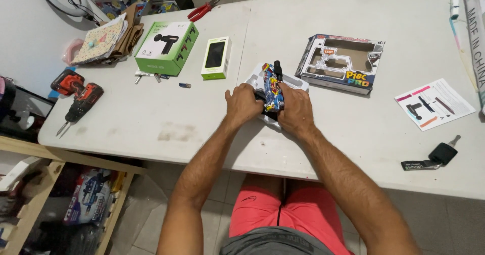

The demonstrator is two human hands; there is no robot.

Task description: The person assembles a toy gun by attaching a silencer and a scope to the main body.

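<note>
Right now both hands grip a toy pistol (272,89) with a bright multicoloured graffiti pattern, held over a white moulded tray (298,82) near the front edge of the white tabletop (353,134). The left hand (243,103) closes on the toy's left side, the right hand (295,109) wraps its right side, and the black muzzle end points away from the person. Just beyond the right hand lies the opened toy box (341,63) with an empty cut-out. Further left stand a small green-and-white box (216,58) and a larger green box (166,48). A printed leaflet (434,103) and a black key fob (439,155) lie well to the right; a red cordless drill (78,96) rests at the left end.
</note>
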